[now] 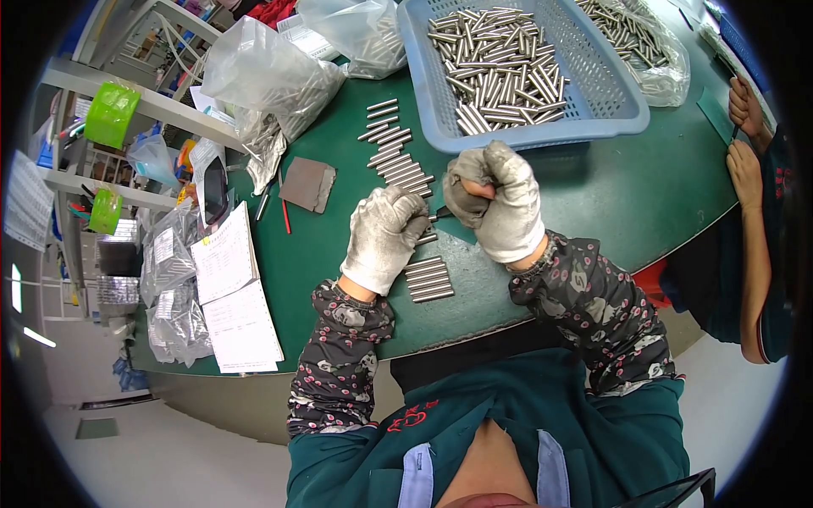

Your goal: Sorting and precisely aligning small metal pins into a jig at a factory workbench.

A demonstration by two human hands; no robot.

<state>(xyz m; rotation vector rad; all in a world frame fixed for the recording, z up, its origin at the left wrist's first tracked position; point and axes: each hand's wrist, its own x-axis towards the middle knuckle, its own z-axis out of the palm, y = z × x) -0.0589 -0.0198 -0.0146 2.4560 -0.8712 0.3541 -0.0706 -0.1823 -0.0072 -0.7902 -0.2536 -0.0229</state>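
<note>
My left hand point(385, 233), in a whitish glove, is closed with its fingertips pinched over the row of metal pins point(404, 169). A short metallic end shows at those fingertips, apparently a pin; the rest is hidden. To its right, my right hand point(500, 203) is curled shut in a soiled glove, a bare fingertip showing. A thin dark tool point(442, 212) sticks out of it toward the left fingers; its kind cannot be made out. Below the hands, several more metal pins point(429, 279) lie side by side on the green table point(339, 334).
A blue plastic basket point(622, 125) of loose pins stands beyond my hands. Plastic bags point(271, 76) of pins lie at the back left. A brown sheet point(306, 184), red pencil point(284, 217) and open papers point(237, 296) are left. Another person's hands point(745, 169) are at the right.
</note>
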